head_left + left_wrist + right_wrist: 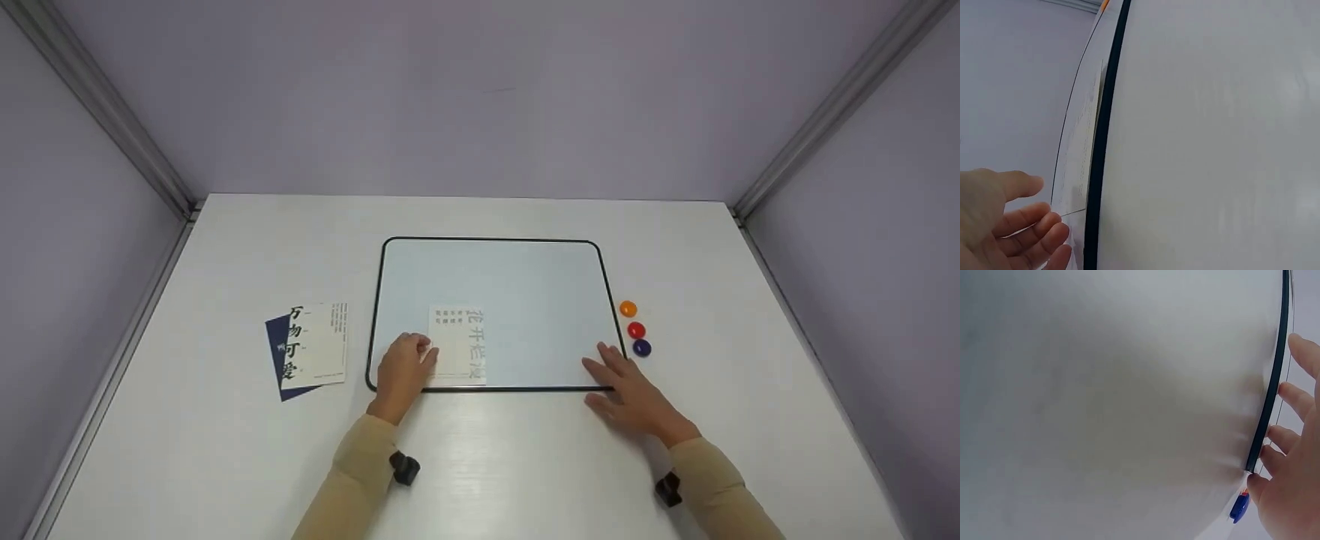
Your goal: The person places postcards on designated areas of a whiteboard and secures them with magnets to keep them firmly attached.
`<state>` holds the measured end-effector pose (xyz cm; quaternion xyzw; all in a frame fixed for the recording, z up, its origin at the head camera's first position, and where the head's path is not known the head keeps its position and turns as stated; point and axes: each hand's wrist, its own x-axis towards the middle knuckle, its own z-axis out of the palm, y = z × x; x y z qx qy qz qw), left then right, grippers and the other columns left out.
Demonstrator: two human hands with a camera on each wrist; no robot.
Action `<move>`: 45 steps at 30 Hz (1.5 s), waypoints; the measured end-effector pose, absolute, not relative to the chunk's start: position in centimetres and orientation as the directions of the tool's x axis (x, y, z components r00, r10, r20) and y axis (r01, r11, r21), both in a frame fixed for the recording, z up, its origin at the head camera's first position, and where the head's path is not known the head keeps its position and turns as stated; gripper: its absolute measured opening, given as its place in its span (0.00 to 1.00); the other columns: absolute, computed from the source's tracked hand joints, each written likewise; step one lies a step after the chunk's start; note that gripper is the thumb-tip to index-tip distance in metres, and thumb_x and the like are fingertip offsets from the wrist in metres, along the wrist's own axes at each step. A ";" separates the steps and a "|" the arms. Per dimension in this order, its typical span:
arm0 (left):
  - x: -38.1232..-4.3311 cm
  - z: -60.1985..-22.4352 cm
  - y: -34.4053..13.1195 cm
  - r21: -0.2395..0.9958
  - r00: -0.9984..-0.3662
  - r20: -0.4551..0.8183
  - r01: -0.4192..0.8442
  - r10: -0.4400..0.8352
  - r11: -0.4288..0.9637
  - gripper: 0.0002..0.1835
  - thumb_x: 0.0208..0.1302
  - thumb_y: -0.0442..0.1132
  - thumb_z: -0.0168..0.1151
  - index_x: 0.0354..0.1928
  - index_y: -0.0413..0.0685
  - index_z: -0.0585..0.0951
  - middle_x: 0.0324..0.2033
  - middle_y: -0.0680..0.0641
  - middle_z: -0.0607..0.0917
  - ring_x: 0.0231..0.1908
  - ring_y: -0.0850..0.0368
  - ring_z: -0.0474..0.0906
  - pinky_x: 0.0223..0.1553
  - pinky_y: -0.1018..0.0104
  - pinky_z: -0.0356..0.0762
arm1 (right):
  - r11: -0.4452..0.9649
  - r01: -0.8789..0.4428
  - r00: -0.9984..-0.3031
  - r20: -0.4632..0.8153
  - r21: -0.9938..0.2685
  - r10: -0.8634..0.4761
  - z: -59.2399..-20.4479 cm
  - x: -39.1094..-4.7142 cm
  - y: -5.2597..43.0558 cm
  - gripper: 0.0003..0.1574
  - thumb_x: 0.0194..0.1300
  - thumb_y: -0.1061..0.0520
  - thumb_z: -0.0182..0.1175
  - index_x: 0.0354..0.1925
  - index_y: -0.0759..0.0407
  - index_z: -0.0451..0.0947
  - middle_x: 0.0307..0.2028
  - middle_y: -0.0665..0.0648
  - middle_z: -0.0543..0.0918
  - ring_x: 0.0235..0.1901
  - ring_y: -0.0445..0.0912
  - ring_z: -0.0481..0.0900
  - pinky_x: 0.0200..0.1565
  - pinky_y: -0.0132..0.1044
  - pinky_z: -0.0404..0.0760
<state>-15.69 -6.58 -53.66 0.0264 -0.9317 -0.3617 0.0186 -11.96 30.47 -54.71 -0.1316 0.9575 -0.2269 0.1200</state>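
A whiteboard (540, 300) with a black rim lies flat on the white table. On its front left part rests a pale card (455, 352) with grey Chinese characters. My left hand (403, 369) is at the card's left edge, fingers loosely bent. In the left wrist view, the thumb of the left hand (1013, 219) stands apart from the fingers, nothing visible between them. My right hand (630, 394) lies spread at the board's front right corner. In the right wrist view, the fingers of the right hand (1292, 450) are by the black rim (1270, 399).
Left of the board lies a white card (319, 349) with black characters, partly over a dark blue card (300, 392). Orange (628, 308), red (637, 330) and dark blue (642, 348) round pieces line the board's right side. Walls enclose the table at the back and sides.
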 end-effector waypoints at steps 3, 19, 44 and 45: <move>-15.5 -53.7 -6.8 0.631 -0.998 0.070 0.044 0.000 0.774 0.12 0.65 0.40 0.61 0.45 0.40 0.82 0.42 0.43 0.85 0.47 0.50 0.81 0.50 0.56 0.80 | 0.862 -0.180 -0.938 -0.181 -0.473 -0.295 -54.5 -12.0 30.4 0.40 0.66 0.39 0.56 0.72 0.44 0.59 0.78 0.55 0.49 0.78 0.57 0.44 0.74 0.61 0.47; -14.0 -53.6 -8.4 0.354 -0.901 0.097 0.427 0.422 0.832 0.24 0.68 0.54 0.55 0.61 0.50 0.77 0.65 0.46 0.76 0.68 0.47 0.69 0.68 0.44 0.66 | 0.851 -0.165 -0.946 -0.164 -0.499 -0.280 -53.9 -12.0 30.4 0.38 0.68 0.41 0.55 0.73 0.42 0.57 0.76 0.57 0.53 0.76 0.59 0.48 0.72 0.64 0.53; -13.1 -53.8 -8.6 0.327 -0.841 -0.116 0.471 0.529 0.820 0.31 0.68 0.64 0.45 0.68 0.59 0.70 0.73 0.49 0.64 0.75 0.48 0.57 0.74 0.43 0.55 | 0.873 -0.116 -0.970 -0.136 -0.474 -0.202 -53.4 -12.1 30.9 0.35 0.70 0.43 0.54 0.71 0.51 0.62 0.71 0.65 0.63 0.71 0.64 0.61 0.68 0.64 0.63; -13.1 -53.9 -8.7 0.325 -0.840 -0.115 0.473 0.531 0.819 0.31 0.68 0.64 0.45 0.68 0.59 0.70 0.73 0.49 0.64 0.74 0.48 0.57 0.73 0.43 0.55 | 0.874 -0.107 -0.971 -0.139 -0.474 -0.194 -53.5 -12.1 31.0 0.35 0.70 0.44 0.54 0.70 0.51 0.62 0.71 0.66 0.63 0.71 0.64 0.60 0.68 0.64 0.63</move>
